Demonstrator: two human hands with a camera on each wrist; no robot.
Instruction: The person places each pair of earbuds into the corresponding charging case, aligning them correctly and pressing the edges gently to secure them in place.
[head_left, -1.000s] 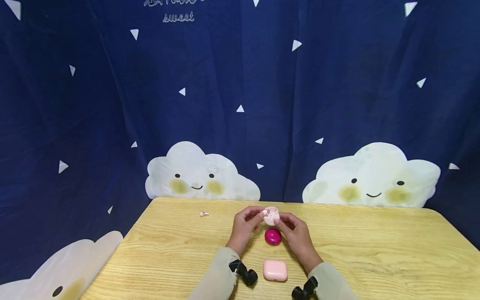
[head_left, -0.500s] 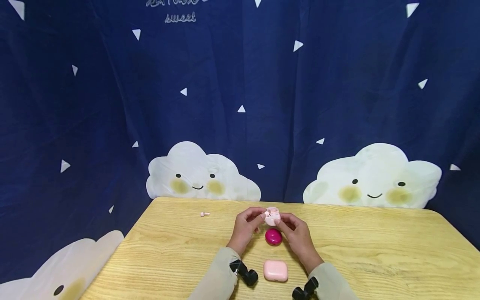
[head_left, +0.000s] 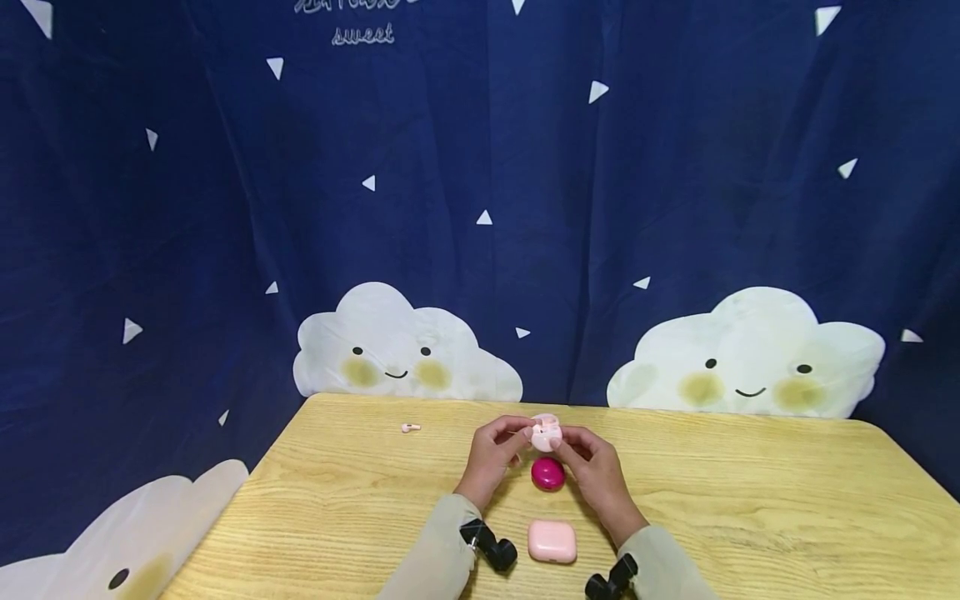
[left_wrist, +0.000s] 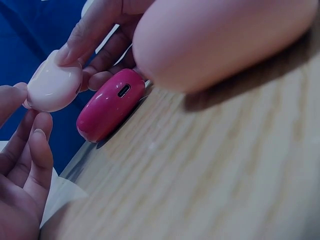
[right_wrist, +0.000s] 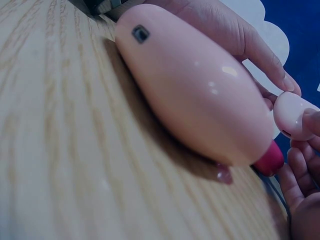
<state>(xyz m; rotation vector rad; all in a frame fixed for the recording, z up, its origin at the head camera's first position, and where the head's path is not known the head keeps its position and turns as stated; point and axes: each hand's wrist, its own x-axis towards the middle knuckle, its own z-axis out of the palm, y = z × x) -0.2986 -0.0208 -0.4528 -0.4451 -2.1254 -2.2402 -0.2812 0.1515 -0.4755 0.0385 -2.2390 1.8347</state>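
Note:
A small round pale pink earbud case (head_left: 545, 437), lid up, is held above the table between both hands. My right hand (head_left: 598, 477) grips its right side, thumb on the front, seen also in the right wrist view, where the case (right_wrist: 290, 114) shows its glossy underside. At its left rim, my left hand (head_left: 489, 462) pinches a pale pink earbud between thumb and index finger; the fingertips mostly hide it. Just below the hands lies a round magenta case (head_left: 548, 474), with a charging port (left_wrist: 123, 90) facing the left wrist camera.
A larger pink rounded-square case (head_left: 552, 542) lies on the wooden table (head_left: 337, 508) between the forearms, close to both wrist cameras. A loose pale pink earbud (head_left: 410, 427) lies far left. Behind the table hangs a dark blue curtain (head_left: 540, 167) with clouds.
The earbud at my left fingertips shows less at the case's rim than before. The hands have barely moved, and the view has shifted slightly. The things on the table lie as before.

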